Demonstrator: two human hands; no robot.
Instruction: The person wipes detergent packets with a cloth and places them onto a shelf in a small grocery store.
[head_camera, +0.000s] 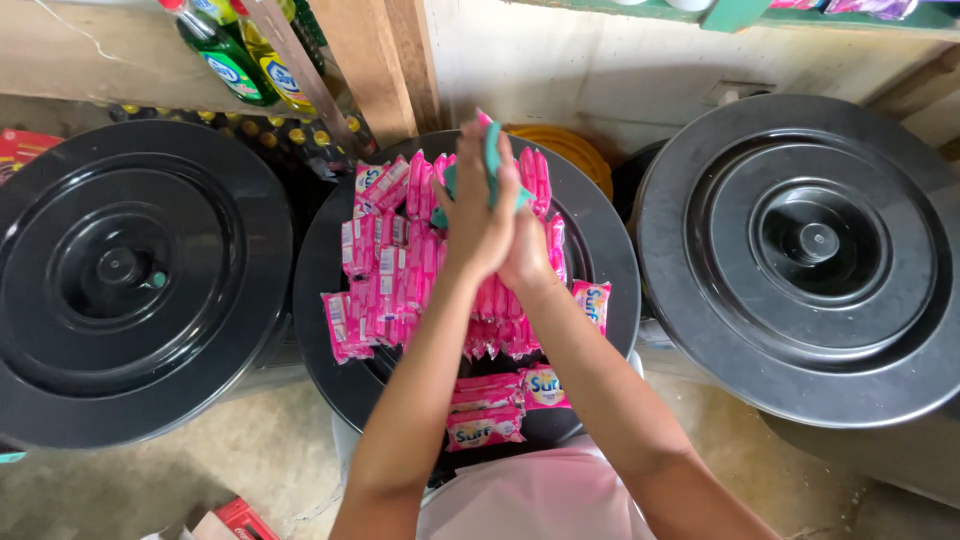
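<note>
item: pink sachets (385, 265), many, in strips and singles, spread over the black round lid (600, 250) of the middle drum, a few more at the near edge beside the person's pink top (540, 500). both hands are raised together over the far half of that lid: the left hand (475, 225) is closed round a teal piece (492, 165) with a pink packet end showing above it; the right hand (528, 262) is tucked behind and under the left, its grip hidden, so i cannot tell whether it clamps anything. flanking: a black drum lid at left (130, 280), another at right (815, 250), both bare. far left: green and yellow bottles (245, 60) hanging or leaning by a wooden post (375, 60). near left on the floor: a red carton (240, 520). risks, judged: the lid is domed and smooth, so loose sachets near its rim could slide off to the floor if a forearm brushes them; the two-handed hold looks crowded, and the teal piece may slip out
</note>
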